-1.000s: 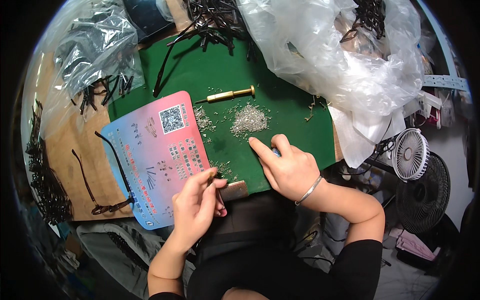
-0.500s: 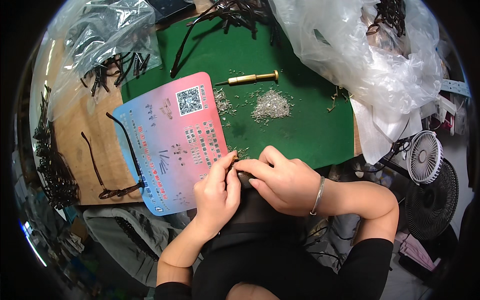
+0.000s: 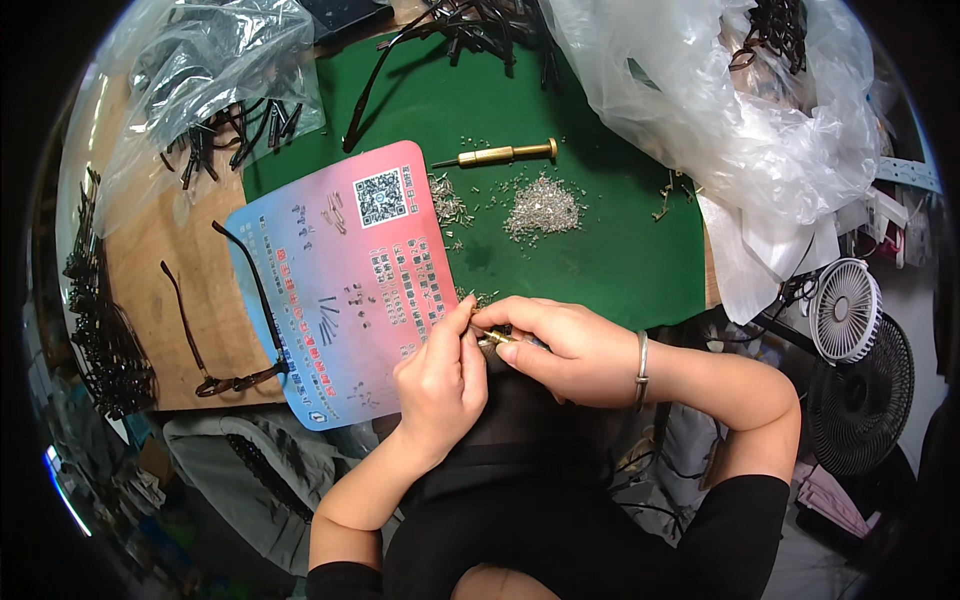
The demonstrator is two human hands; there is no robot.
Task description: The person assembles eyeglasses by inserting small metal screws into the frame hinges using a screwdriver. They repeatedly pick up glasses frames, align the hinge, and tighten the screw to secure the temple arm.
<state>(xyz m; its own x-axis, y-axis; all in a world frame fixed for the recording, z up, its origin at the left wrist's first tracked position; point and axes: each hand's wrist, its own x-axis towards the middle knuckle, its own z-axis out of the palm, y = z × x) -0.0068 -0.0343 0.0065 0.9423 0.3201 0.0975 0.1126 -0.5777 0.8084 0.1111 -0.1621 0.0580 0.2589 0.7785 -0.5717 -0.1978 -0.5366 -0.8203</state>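
Note:
Near the mat's front edge, the fingertips of both my hands meet. My left hand is closed in a pinch on something small and brownish, mostly hidden by the fingers. A small brass screwdriver lies in the grip of my right hand, its end close to the left fingertips. Just beyond the fingers, small metal pieces are scattered on the green mat. Another brass screwdriver rests farther off, beside a heap of tiny silvery screws.
A pink and blue printed sheet covers the mat's left part. Glasses with dark temples lie across its left edge. Plastic bags and bundles of dark temples line the back. A white fan stands at right.
My right hand has shifted slightly, and a brass screwdriver now shows in its fingers. The left hand stays nearly in place, still pinching.

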